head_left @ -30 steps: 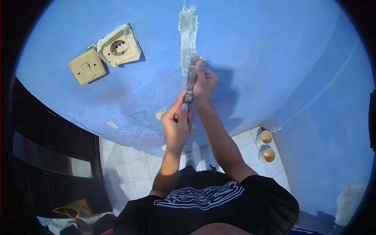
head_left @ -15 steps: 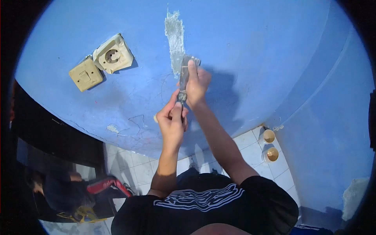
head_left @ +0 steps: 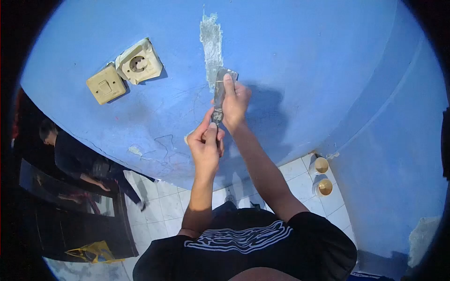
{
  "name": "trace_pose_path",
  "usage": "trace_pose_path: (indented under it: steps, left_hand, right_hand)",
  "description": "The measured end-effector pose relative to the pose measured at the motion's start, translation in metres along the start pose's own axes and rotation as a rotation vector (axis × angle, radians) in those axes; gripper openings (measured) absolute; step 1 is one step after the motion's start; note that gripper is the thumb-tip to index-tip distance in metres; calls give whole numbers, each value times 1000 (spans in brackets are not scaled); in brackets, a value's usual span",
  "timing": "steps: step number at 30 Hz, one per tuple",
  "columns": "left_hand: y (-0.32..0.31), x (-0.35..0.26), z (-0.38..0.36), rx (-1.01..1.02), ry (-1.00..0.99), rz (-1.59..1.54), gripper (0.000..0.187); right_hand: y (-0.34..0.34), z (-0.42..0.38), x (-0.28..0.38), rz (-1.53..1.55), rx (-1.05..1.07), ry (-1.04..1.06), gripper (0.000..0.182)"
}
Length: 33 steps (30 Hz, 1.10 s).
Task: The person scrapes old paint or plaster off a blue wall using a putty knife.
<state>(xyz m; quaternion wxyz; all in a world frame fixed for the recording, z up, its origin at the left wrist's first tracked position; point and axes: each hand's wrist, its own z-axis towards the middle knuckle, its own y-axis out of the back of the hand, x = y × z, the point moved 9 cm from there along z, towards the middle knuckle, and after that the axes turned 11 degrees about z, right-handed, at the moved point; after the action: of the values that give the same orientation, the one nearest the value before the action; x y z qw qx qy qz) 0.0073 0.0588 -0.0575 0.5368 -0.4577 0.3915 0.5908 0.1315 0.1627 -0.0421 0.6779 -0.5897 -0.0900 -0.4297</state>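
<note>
A putty knife [head_left: 220,91] with a worn dark handle and a flat blade is held close to the blue wall. My left hand [head_left: 204,143] is closed around the handle. Higher up, my right hand [head_left: 236,100] grips the blade, its thumb lying flat along the metal and its fingers bent behind. Beside the blade's upper end, a rough grey strip of bare wall [head_left: 211,40] runs upward where the blue paint is gone. The blade tip overlaps the lower right part of this strip.
Up on the left are a light switch [head_left: 106,85] and a wall socket [head_left: 151,65]. Two cups [head_left: 324,187] stand on the tiled floor by the right corner. Another person [head_left: 77,154] bends near dark furniture [head_left: 47,229], which has a yellow bag [head_left: 96,252] at its foot.
The other person at the left has shifted and now shows leaning, with head and arm in view. My hands and the putty knife stay nearly in place; the wall has shifted slightly in view.
</note>
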Motion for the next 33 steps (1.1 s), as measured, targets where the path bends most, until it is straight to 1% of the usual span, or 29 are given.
trace_pose_path:
  steps: [2,3,6,7,9,11,13,15,17,20,23,25,27,29,31,33]
  left_hand:
    - [-10,-1,5,-11,-8,-28,41]
    - [-10,-3,6,-26,-14,-47,41]
    - [-7,0,6,-4,4,-72,40]
    - [-5,-2,6,-8,5,-74,40]
    - [2,-11,7,0,7,16,39]
    - [1,-12,15,7,26,-27,39]
    - [0,-9,16,24,-19,-10,40]
    - [4,-8,6,23,-7,-20,40]
    - [9,-10,5,36,-5,16,40]
    - [-13,-10,21,29,-56,-9,40]
    - [-20,-25,18,53,-68,-42,40]
    - [-8,-23,6,43,-47,-73,40]
    - [5,-12,1,-7,2,-12,40]
    - [-2,-12,9,-8,-15,-21,40]
    - [-11,-15,10,-11,-29,-74,39]
    - [-7,-16,9,-2,-27,-80,39]
  right_hand:
    - [-2,2,11,-73,-60,-7,48]
    - [-1,3,10,-72,-58,-11,48]
    - [-3,2,6,-2,-1,-19,47]
    - [-4,-2,2,25,-32,-19,47]
    - [-2,2,-5,54,-62,-21,47]
    - [0,14,0,12,-65,106,48]
    - [-1,14,-2,49,-48,89,49]
    - [0,6,-11,70,-29,65,50]
    - [4,8,-18,83,-83,139,50]
    - [2,22,10,-11,-97,126,48]
    - [-7,21,28,91,-33,96,47]
    - [-11,0,16,60,-57,79,47]
    - [-10,-2,15,33,-88,69,47]
    - [-13,1,24,-39,-51,135,48]
    - [-5,10,16,-41,-27,112,49]
    - [-7,13,9,-37,5,102,50]
